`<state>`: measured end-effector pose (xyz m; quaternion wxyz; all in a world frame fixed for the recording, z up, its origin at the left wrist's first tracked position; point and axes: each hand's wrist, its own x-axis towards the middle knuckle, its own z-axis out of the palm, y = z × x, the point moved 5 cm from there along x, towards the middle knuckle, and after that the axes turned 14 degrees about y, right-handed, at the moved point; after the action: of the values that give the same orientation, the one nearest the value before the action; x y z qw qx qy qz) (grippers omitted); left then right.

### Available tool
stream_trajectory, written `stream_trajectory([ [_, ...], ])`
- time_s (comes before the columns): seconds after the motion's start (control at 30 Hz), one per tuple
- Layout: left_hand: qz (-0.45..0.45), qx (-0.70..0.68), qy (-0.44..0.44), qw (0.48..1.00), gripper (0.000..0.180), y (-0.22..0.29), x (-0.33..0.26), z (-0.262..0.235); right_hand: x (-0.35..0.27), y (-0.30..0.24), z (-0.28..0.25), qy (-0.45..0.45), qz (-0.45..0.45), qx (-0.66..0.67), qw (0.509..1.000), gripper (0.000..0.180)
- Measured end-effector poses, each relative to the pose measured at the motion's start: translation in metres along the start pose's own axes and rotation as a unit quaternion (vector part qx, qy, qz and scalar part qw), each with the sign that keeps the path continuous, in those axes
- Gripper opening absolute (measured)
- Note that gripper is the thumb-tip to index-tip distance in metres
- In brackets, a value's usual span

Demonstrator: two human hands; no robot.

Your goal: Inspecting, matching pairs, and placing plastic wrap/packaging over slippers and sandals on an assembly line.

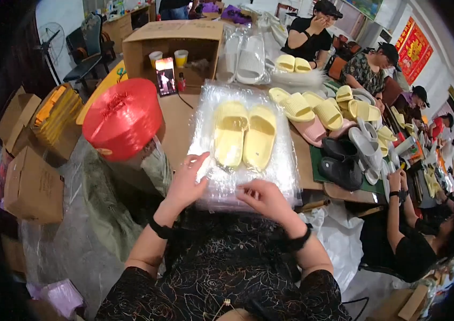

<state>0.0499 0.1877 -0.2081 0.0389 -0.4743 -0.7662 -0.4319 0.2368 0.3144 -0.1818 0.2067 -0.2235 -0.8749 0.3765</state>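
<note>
Both hands work at the near part of the clear plastic stack: the left hand [184, 179] is loosely spread at its left side with nothing visibly grasped, and the right hand [264, 199] curls over the near edge, though I cannot tell whether its fingers pinch any film. The clear plastic stack [288, 160] lies flat on the table, and the pair of yellow slippers [261, 131] rests side by side on top, toes pointing away from the person; whether film covers them is hard to tell.

Good handling here, I judge, means separating just one layer by its near edge, since thin film clings, keeping both slippers level and aligned, and smoothing gently rather than tugging, so that nothing creases or tears.

Counting from large to small: one open cardboard box [176, 31] stands at the far left of the table, and one red roll [122, 117] sits nearer. Two yellow slippers lie on the stack; two black slippers [340, 172] lie to the right, beside a heap too overlapped to count. One phone [166, 76] leans by the box, with two cups [181, 58] behind it. The sheets in the stack cannot be counted.
</note>
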Motion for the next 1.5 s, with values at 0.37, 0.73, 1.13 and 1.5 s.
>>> stream_trajectory([
  [0.37,-0.104,-0.195,0.001,0.975,0.043,-0.022,-0.012,-0.001,-0.065,0.064,-0.089,0.252,-0.070,-0.185,0.947,0.044],
  [0.73,0.033,-0.169,0.040,0.984,0.022,-0.017,-0.016,-0.012,-0.057,0.088,-0.076,0.242,-0.088,-0.034,0.966,0.006],
  [1.13,0.189,-0.055,0.090,0.976,0.023,0.018,-0.024,-0.020,-0.049,0.114,-0.078,0.332,0.063,0.064,0.939,0.013],
  [1.5,-0.080,-0.144,0.174,0.971,0.031,-0.011,0.005,0.013,-0.019,0.108,-0.079,0.412,0.044,0.018,0.910,0.019],
])
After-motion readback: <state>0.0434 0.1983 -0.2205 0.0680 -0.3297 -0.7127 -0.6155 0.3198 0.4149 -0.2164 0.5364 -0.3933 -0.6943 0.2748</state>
